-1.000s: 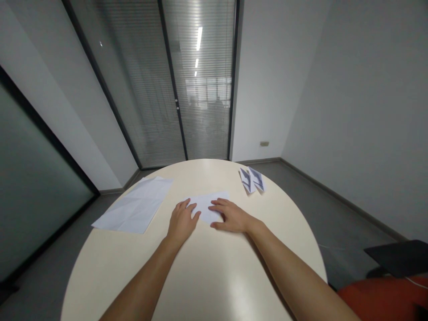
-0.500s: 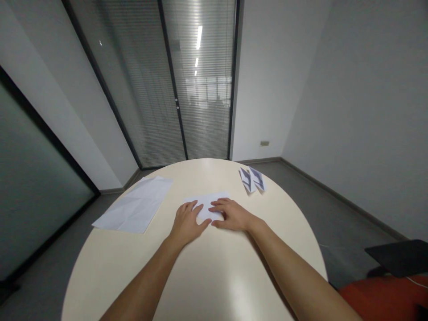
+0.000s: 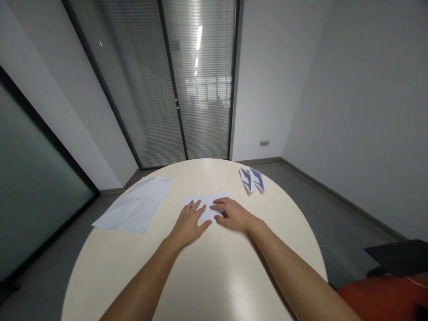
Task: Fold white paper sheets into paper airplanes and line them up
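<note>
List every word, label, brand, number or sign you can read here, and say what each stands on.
No readable text anywhere.
Folded papers: dark marks, too small to tell if any are letters.
Large sheet: creases, no writing visible.
Small paper: no writing on the part that shows.
Wall plate: too blurred to read.

I can read no text, label, brand, number or sign from where I am. The two folded papers [image 3: 257, 180] on my right bear dark marks, too small for me to make out as letters or pictures. I find no legible writing on the white paper [image 3: 207, 201] I am touching, or on the big creased sheet [image 3: 137, 207] to my left.
</note>
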`<state>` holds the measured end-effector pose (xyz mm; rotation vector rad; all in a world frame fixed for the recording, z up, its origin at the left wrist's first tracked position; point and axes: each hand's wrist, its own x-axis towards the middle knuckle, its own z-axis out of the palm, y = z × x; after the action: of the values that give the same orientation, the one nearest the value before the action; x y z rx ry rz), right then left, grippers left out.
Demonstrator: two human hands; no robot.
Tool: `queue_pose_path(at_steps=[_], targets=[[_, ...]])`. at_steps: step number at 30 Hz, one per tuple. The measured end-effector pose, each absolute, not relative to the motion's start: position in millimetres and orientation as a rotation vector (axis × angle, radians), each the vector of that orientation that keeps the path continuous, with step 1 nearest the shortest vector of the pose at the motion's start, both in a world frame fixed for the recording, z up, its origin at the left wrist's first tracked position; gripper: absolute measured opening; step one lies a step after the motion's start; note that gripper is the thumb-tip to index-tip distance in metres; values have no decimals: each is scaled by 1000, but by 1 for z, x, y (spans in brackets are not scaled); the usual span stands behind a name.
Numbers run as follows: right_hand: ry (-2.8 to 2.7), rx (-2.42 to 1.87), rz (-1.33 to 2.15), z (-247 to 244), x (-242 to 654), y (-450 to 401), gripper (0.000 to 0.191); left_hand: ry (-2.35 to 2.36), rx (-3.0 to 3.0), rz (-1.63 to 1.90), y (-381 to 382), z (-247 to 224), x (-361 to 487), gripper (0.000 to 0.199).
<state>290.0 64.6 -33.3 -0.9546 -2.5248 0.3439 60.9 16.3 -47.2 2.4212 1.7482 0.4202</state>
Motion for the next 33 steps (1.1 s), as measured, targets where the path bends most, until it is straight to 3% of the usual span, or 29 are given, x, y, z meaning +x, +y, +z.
queue_pose_path(at_steps=[11, 17, 19, 26, 33], targets=[[-2462, -1037, 252, -43, 294, 71, 38, 1737, 2458, 487, 19, -51, 59, 50], [-2540, -1119, 289, -33, 288, 59, 73, 1738, 2468, 481, 18, -50, 59, 49], [-2540, -1151, 315, -33, 288, 58, 76, 1744, 2466, 475, 18, -50, 59, 50], [-2489, -1161, 268, -39, 293, 67, 43, 1736, 2460, 475, 17, -51, 58, 52], [-2423, -1241, 216, -42, 298, 74, 37, 1743, 2466, 502, 18, -55, 59, 53]])
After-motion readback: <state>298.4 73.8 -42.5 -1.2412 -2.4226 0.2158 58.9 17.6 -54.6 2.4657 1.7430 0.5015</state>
